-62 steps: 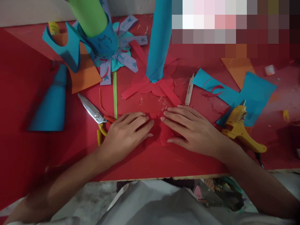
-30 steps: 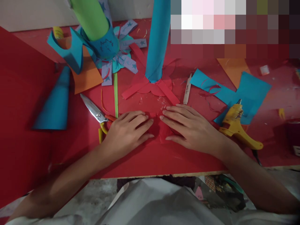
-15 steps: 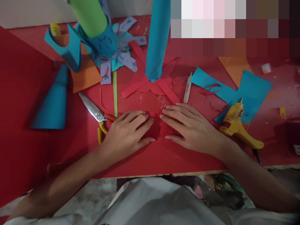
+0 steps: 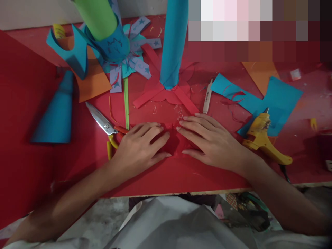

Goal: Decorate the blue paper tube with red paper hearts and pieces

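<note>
My left hand and my right hand lie flat, fingers stretched toward each other, on a red paper piece near the table's front edge. The red paper is hard to tell from the red tabletop, and its sides are hidden under my palms. By my left wrist lie scissors with their handles partly behind the hand. Just beyond my hands, a blue paper tube stands on a red petal-shaped paper base with red strips. A pale marker lies beyond my right fingers.
A yellow glue gun rests at right on blue paper scraps. At back left stands a green tube in a blue decorated collar, with lilac strips around it. A blue paper cone and orange paper lie at left.
</note>
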A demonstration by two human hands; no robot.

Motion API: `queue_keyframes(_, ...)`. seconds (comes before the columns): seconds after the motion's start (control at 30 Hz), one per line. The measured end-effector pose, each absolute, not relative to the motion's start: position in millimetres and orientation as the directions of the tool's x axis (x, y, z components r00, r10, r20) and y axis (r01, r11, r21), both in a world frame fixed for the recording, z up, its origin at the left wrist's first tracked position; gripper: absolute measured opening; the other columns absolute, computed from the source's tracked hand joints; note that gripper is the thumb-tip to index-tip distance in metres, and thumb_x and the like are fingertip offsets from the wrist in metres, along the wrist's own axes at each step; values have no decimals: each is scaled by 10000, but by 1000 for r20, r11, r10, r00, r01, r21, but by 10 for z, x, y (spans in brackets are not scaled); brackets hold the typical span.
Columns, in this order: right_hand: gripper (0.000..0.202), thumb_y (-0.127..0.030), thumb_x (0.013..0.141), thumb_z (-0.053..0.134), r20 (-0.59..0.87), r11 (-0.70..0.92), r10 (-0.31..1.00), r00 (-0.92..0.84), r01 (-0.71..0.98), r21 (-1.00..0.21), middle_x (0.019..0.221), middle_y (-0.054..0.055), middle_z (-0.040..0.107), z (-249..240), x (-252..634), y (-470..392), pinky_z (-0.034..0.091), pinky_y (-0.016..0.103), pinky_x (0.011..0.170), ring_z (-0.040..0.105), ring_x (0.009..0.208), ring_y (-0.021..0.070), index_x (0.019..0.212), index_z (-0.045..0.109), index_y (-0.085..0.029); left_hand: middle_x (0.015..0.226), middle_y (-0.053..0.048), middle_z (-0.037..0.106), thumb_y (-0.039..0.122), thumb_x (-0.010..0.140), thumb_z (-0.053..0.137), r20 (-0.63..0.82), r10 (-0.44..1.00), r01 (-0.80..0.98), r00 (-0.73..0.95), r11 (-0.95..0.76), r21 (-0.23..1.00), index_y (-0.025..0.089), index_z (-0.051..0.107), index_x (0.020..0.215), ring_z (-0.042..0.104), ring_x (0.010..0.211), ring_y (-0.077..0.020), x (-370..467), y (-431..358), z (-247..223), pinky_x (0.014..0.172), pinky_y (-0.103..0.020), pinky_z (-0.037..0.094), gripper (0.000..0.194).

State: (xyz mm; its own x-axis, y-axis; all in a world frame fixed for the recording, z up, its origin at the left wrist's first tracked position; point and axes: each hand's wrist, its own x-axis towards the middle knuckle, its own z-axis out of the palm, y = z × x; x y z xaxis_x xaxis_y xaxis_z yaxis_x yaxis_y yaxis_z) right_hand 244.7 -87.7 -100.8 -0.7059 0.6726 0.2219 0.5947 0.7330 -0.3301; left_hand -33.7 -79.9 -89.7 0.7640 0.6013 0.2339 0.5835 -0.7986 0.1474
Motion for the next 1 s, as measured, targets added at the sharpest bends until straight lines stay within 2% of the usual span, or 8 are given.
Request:
queue_keyframes(0.13, 466, -406, 1056, 613, 221, 731, 676, -703, 601, -323, 1450, 186, 694, -1009, 2452, -873, 462, 578, 1236, 606, 1417, 351, 1433, 674, -141, 1200, -142, 753, 455, 1027, 671, 223, 597, 582, 770, -802, 134, 172, 734, 1194, 739, 1146, -334, -341, -799, -900, 935, -474, 634, 335)
queue_keyframes(0.27, 461, -412, 1066, 594, 226, 747, 661, -715, 601, -284, 1434, 187, 706, -1006, 2459, -871, 468, 577, 1229, 611, 1407, 349, 1415, 679, -124, 1178, -139, 748, 450, 1025, 675, 234, 596, 580, 768, -802, 141, 174, 739, 1176, 739, 1133, -331, -341, -797, -904, 916, -467, 634, 322)
queue_keyframes(0.43, 472, -416, 1059, 606, 209, 736, 671, -712, 604, -306, 1456, 175, 697, -1008, 2462, -869, 453, 598, 1235, 595, 1426, 354, 1450, 663, -158, 1192, -152, 745, 443, 1027, 668, 221, 603, 587, 766, -797, 143, 169, 740, 1175, 729, 1134, -341, -331, -802, -895, 895, -475, 637, 319)
queue_keyframes(0.67, 445, -421, 1058, 611, 221, 752, 656, -722, 600, -273, 1401, 182, 716, -995, 2451, -877, 481, 588, 1205, 604, 1399, 362, 1399, 696, -148, 1214, -139, 750, 377, 1013, 699, 230, 595, 576, 770, -804, 152, 176, 746, 1143, 730, 1104, -309, -314, -802, -858, 913, -453, 626, 244)
queue_keyframes(0.87, 312, -298, 1055, 614, 238, 774, 631, -738, 582, -248, 1312, 160, 750, -968, 2437, -910, 553, 498, 1127, 679, 1265, 311, 1298, 750, -157, 1149, -108, 781, 351, 1013, 709, 253, 576, 560, 777, -817, 141, 166, 738, 1131, 738, 1124, -292, -318, -801, -882, 945, -437, 631, 221)
queue_keyframes(1.0, 302, -289, 1070, 585, 267, 800, 600, -754, 558, -222, 1272, 157, 769, -951, 2422, -902, 560, 464, 1126, 697, 1229, 290, 1257, 761, -131, 1124, -95, 787, 329, 1008, 717, 257, 559, 541, 788, -829, 142, 163, 744, 1125, 744, 1132, -295, -323, -802, -885, 946, -438, 634, 205)
